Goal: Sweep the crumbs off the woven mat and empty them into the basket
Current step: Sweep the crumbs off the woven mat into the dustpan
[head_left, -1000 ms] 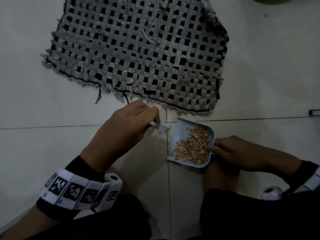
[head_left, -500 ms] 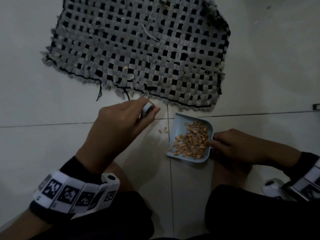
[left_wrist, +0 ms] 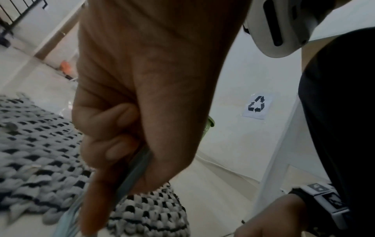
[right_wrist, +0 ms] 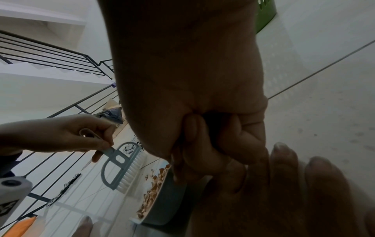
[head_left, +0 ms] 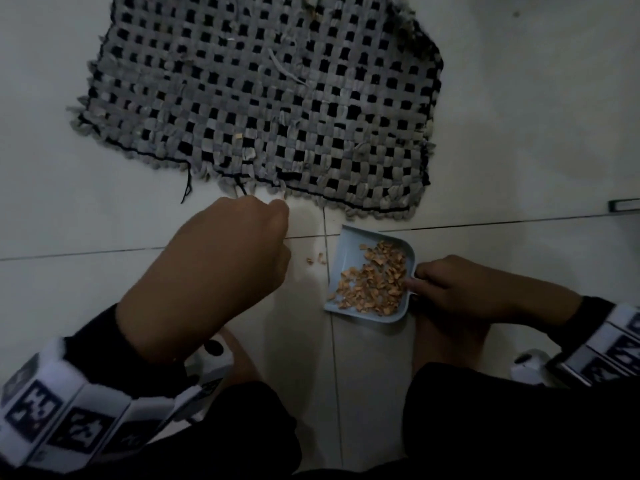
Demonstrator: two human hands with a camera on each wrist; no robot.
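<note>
On pale floor tiles, left hand (head_left: 221,268) gripping brush (right_wrist: 121,166), right hand (head_left: 464,292) clutching dustpan (head_left: 349,244) — recycling label (left_wrist: 256,105) behind.

sleeves (head_left: 104,341): showing black, running to both wrists
wristbands (head_left: 69,417): wearing white bands carrying black square markers
wrist cameras (head_left: 211,358): sitting white, dark-lensed

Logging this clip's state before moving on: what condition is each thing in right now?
Woven mat: flat on the floor, a crumb left on it.
Dustpan: on the floor, holding a pile of crumbs.
Stray crumbs: on the tile beside the dustpan.
Brush: lifted, bristles down.
Left hand: grips the brush handle.
Right hand: holds the dustpan's handle.
</note>
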